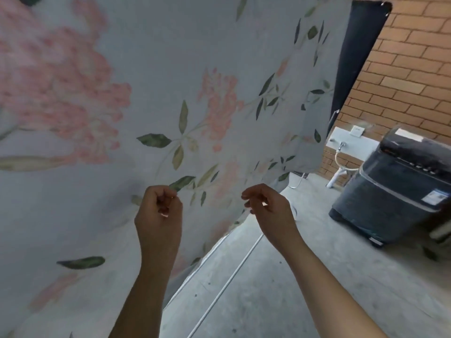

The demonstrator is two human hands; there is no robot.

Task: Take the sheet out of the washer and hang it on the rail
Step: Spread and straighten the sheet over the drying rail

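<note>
"When you stood there, where was the sheet [146, 81]?"

"It hung before me, pale grey with pink flowers and green leaves, and filled the left and middle of my view. Its top ran out of sight. The dark washer [395, 189] stood well apart on the concrete floor [317, 289], to my right, by a brick wall [402, 69]."

"And your hands?"

"Both were raised near its lower edge. My left hand [158, 213] had its fingers curled to the thumb in front of the fabric; whether it pinched cloth, I could not tell. My right hand [267, 206] was loosely curled, gripping nothing. Two thin white bars [231, 276] slanted below."
</note>
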